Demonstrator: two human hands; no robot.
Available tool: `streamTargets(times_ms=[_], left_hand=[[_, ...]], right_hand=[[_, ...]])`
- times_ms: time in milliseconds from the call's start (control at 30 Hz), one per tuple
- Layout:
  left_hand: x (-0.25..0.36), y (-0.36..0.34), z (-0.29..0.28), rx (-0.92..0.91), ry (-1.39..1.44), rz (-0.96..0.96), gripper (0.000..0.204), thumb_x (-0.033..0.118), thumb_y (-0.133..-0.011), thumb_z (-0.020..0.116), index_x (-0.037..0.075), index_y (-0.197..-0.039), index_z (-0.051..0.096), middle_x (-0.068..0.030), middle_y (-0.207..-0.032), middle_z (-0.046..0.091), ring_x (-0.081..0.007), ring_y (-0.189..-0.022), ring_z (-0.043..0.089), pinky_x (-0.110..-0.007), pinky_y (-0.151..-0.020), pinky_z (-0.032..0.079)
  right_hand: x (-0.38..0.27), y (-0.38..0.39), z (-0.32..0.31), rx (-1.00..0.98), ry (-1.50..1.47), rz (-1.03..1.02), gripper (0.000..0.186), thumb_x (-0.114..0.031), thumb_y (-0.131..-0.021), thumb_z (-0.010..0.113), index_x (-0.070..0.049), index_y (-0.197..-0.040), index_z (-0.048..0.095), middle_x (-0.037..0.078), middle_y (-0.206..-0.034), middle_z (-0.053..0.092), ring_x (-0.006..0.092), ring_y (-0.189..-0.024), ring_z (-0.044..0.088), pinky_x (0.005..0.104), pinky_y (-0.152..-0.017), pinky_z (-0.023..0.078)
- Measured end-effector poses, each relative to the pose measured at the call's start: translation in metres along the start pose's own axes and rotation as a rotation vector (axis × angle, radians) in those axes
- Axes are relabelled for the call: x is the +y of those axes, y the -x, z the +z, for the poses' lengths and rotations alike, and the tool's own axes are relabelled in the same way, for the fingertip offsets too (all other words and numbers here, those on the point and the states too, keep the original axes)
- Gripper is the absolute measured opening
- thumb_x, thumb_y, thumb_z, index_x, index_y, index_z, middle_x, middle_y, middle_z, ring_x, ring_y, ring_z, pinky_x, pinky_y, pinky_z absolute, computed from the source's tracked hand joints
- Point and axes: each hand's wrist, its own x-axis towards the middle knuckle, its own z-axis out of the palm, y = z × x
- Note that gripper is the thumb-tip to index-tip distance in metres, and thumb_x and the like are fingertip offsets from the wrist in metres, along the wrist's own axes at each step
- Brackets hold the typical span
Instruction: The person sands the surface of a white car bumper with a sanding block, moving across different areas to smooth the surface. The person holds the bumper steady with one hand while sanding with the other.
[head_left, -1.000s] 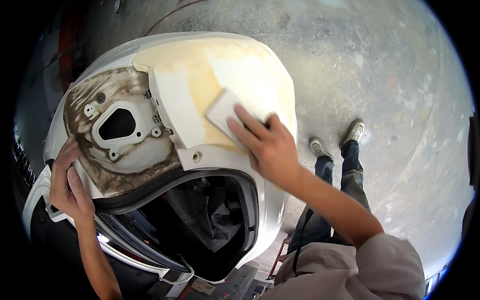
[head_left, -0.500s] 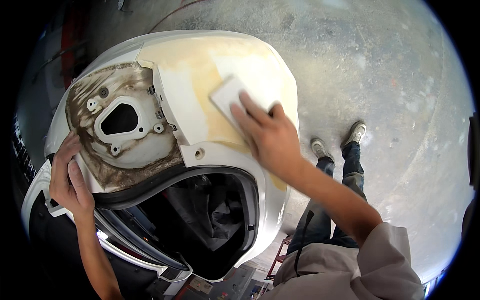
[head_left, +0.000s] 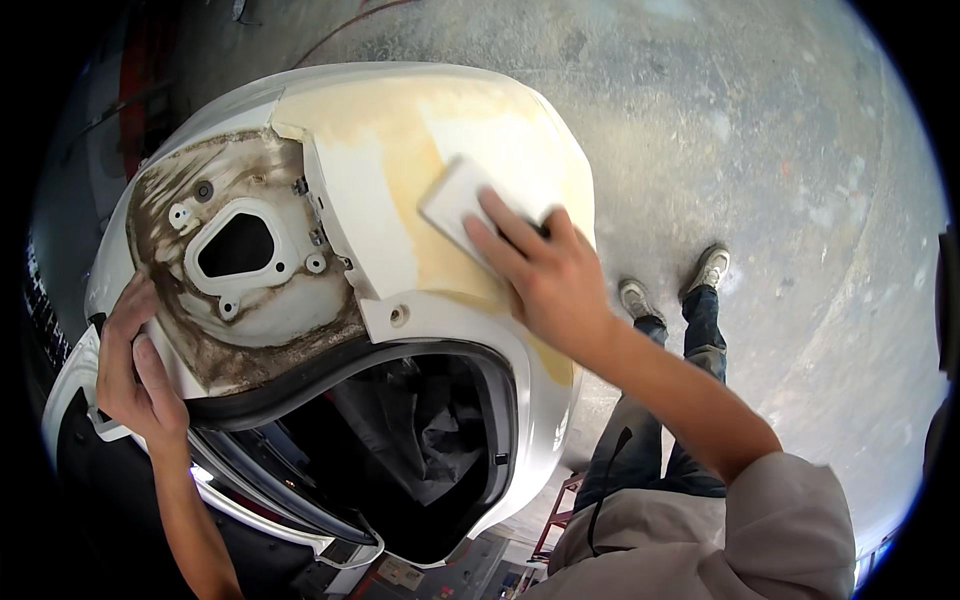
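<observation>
My right hand (head_left: 553,275) grips a white sanding block (head_left: 462,207), laid flat on a white car's rear side panel (head_left: 485,145). Patches of yellowish body filler (head_left: 398,165) cover parts of that panel around the block. On the left, my left hand (head_left: 141,368) rests on the car body, fingers extended and thumb apart, holding nothing. Beside its fingertips is a dirt-stained lamp recess (head_left: 225,200) with a dark opening in the middle.
Below the panel, a black rubber seal (head_left: 290,392) edges the open rear of the car, with dark sheeting (head_left: 425,430) inside. Grey concrete floor (head_left: 790,190) lies to the right, with my shoes (head_left: 708,268) on it. A red stand (head_left: 556,515) shows near the bottom.
The right hand has shifted slightly right and downward, while the sanding block stays on nearly the same patch. My left hand keeps its place on the car body.
</observation>
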Motion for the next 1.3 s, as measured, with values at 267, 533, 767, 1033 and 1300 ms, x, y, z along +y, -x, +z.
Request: streamTargets(times_ms=[267,533,767,1033,1300], left_hand=[[-0.007,0.000,0.005,0.024,0.059,-0.011,0.036,0.022,-0.107,0.049,-0.007,-0.105,0.070,-0.0229,-0.116,0.074,-0.0353,-0.118,0.069,-0.042,-0.104,0.050],[-0.005,-0.005,0.009,0.044,0.037,-0.013,0.036,0.022,-0.107,0.049,-0.007,-0.105,0.070,-0.0227,-0.115,0.074,-0.0364,-0.118,0.069,-0.042,-0.103,0.050],[-0.002,0.000,0.006,0.042,0.065,-0.031,0.037,0.022,-0.107,0.049,-0.008,-0.104,0.070,-0.0231,-0.114,0.074,-0.0366,-0.117,0.070,-0.042,-0.102,0.051],[0.000,-0.004,0.007,0.050,0.072,-0.007,0.037,0.024,-0.104,0.050,-0.007,-0.103,0.070,-0.0248,-0.112,0.074,-0.0379,-0.115,0.070,-0.041,-0.102,0.051],[0.003,-0.009,0.013,0.098,0.136,0.008,0.023,0.011,-0.096,0.058,-0.007,-0.104,0.071,-0.0235,-0.108,0.075,-0.0367,-0.112,0.072,-0.040,-0.100,0.052]], right_hand=[[0.004,0.094,-0.012,-0.131,-0.193,-0.060,0.063,-0.007,-0.073,0.079,-0.022,-0.134,0.070,-0.005,-0.156,0.054,0.0238,-0.080,0.045,0.0305,-0.074,0.053],[0.027,-0.011,-0.013,-0.044,-0.228,-0.243,0.058,-0.008,-0.077,0.079,-0.017,-0.134,0.071,-0.001,-0.151,0.060,0.0227,-0.077,0.045,0.0302,-0.069,0.051],[0.009,0.031,-0.017,-0.142,-0.160,-0.184,0.062,-0.004,-0.072,0.080,-0.018,-0.132,0.071,0.000,-0.151,0.059,0.0239,-0.076,0.044,0.0287,-0.071,0.051],[0.006,-0.028,-0.010,0.126,-0.573,0.500,0.050,-0.016,-0.090,0.072,-0.011,-0.139,0.066,0.016,-0.142,0.059,0.0322,-0.109,0.063,0.0383,-0.095,0.053],[-0.060,0.008,-0.013,0.054,-0.339,0.404,0.055,-0.009,-0.085,0.071,-0.009,-0.139,0.063,0.018,-0.145,0.054,0.0358,-0.109,0.055,0.0417,-0.089,0.055]])
